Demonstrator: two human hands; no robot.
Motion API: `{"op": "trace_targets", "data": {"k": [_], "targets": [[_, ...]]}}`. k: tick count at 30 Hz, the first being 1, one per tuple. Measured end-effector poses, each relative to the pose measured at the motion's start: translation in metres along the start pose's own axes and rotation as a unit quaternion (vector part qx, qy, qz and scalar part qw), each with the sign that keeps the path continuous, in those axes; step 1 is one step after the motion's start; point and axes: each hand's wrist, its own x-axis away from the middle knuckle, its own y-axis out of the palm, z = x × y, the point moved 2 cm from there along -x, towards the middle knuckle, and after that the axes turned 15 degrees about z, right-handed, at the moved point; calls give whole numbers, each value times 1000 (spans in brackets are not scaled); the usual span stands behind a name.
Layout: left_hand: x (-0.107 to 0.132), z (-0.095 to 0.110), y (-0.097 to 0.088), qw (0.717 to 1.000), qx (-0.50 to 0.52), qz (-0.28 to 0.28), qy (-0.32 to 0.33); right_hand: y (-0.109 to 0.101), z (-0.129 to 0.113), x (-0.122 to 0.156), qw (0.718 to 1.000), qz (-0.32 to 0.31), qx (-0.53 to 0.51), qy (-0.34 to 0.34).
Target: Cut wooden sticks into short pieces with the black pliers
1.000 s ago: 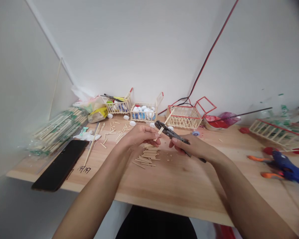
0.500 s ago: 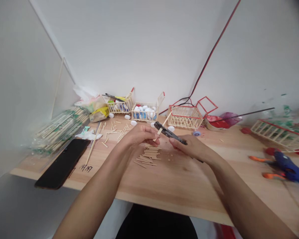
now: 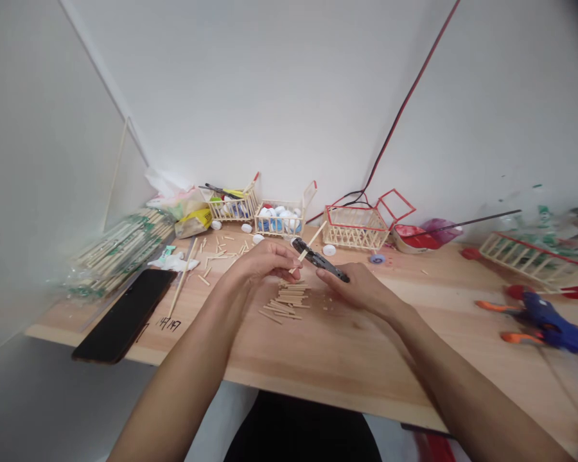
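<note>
I see a thin stick (image 3: 315, 237) pinched in the left hand (image 3: 268, 260), left of the right hand (image 3: 356, 283), which wraps round pliers (image 3: 322, 261), hiding part of them.

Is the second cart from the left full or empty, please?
Full: white and blue pieces fill the cart about to its rim.

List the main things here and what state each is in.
Thin pale wooden stick: held, slanting.
Left hand: closed on that stick.
Black metal pliers: held, jaw opening unclear.
Right hand: closed around the pliers.
Short pale wooden sticks: loosely piled.
Flat black rectangular phone: lying flat, screen dark.
Small wooden-stick cart, middle: holding white and blue round pieces.
Red-rimmed wooden-stick cart: upright.
Blue-and-orange plastic tool: lying down.
</note>
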Motion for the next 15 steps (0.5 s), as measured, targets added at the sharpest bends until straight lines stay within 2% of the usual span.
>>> {"op": "trace_targets", "data": {"k": [11,15], "targets": [[1,2,-5,1000,-15,-15,0,9,-5,0,999,27,6,-19],[2,4,-6,1000,-10,-14,7,12,-5,0,998,58,12,-35]]}}
